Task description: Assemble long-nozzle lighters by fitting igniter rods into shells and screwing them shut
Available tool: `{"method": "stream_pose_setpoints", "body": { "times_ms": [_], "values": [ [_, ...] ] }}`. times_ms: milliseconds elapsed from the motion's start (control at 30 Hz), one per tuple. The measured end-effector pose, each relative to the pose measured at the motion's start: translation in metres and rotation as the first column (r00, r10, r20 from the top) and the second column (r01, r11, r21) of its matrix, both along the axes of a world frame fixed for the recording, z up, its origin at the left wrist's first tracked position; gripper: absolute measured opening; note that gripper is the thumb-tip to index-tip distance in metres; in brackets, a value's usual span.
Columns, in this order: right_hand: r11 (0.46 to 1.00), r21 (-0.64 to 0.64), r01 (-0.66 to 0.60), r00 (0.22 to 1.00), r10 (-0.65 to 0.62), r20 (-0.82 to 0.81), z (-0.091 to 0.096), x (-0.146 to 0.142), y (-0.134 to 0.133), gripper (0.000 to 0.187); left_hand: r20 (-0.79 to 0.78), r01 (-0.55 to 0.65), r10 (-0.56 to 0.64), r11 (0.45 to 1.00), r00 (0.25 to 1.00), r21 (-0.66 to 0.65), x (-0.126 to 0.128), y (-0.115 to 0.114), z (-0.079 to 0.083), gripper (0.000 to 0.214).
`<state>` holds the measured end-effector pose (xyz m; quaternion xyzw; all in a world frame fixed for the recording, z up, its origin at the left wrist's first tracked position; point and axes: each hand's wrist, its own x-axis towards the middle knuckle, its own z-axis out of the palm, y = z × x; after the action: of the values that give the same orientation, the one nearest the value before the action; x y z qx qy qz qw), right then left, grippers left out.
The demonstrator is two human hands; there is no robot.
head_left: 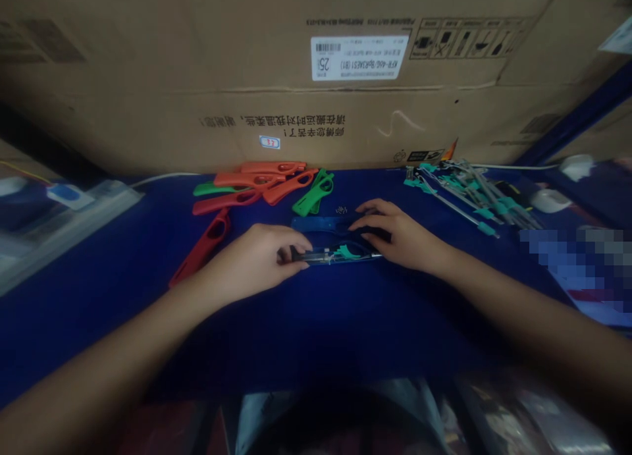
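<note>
Between my hands lies a blue lighter casing half [340, 262], with a clear-and-metal inner assembly and a teal trigger piece [345, 251] in it. The fingers and thumb of my left hand [261, 257] pinch its left end. My right hand [402, 238] curls over the right end, beside a thin metal rod [376, 255]; its fingers are bent and a little apart, and their exact contact is partly hidden. Just behind, a second blue casing piece [316, 224] lies on the table, its right end near my right fingertips.
Red and orange lighter casings [247, 178] lie at the back left, with a green casing [316, 191] beside them. Rods with teal pieces [474, 191] are heaped at the back right. A large cardboard box [222, 60] walls off the rear of the blue table [320, 330].
</note>
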<state>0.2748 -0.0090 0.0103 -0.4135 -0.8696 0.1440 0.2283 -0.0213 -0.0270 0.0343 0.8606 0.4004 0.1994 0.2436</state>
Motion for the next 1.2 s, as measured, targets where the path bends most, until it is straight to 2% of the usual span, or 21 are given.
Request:
{"method": "stream_pose_setpoints", "body": {
  "times_ms": [133,233,333,433,533,633,733,833,1000,1200],
  "values": [
    [1.0,-0.006,0.023,0.998,-0.023,-0.065,0.0,-0.002,0.001,0.014,-0.047,0.007,-0.003,0.996,0.999,0.088,-0.001,-0.002,0.003,0.021],
    [1.0,-0.007,0.024,0.996,-0.024,-0.082,0.001,-0.003,0.001,0.012,-0.095,0.012,0.01,0.974,0.995,0.228,0.002,-0.005,0.007,0.02],
    [1.0,0.006,0.018,0.997,-0.018,-0.073,0.0,-0.003,0.001,0.012,-0.149,0.108,-0.063,0.943,0.987,0.316,0.008,-0.012,0.009,0.022],
    [1.0,0.015,0.015,0.999,-0.014,-0.05,0.0,-0.004,0.0,0.014,-0.215,0.217,-0.158,0.932,0.964,0.289,0.014,-0.018,0.005,0.027],
    [0.999,0.051,0.014,0.999,-0.012,-0.039,0.004,-0.004,-0.002,0.017,-0.245,0.252,-0.19,0.934,0.951,0.252,0.017,-0.019,-0.003,0.035],
    [0.997,0.068,-0.04,0.993,0.047,-0.104,0.014,-0.005,-0.007,0.016,-0.228,0.259,-0.206,0.938,0.951,0.23,0.017,-0.017,-0.01,0.037],
    [0.986,-0.035,-0.163,0.978,0.157,-0.135,0.024,-0.005,-0.011,0.013,-0.213,0.26,-0.213,0.938,0.954,0.23,0.016,-0.016,-0.014,0.037],
    [0.965,-0.108,-0.237,0.969,0.227,-0.095,0.026,-0.004,-0.012,0.01,-0.2,0.262,-0.217,0.936,0.955,0.236,0.016,-0.017,-0.014,0.038],
    [0.961,-0.135,-0.24,0.971,0.239,-0.021,0.024,-0.004,-0.012,0.008,-0.176,0.251,-0.213,0.939,0.961,0.234,0.016,-0.018,-0.015,0.039],
    [0.97,-0.071,-0.233,0.967,0.239,0.088,0.027,-0.004,-0.014,0.007,-0.194,0.25,-0.21,0.944,0.958,0.213,0.016,-0.018,-0.016,0.042]
  ]
}}
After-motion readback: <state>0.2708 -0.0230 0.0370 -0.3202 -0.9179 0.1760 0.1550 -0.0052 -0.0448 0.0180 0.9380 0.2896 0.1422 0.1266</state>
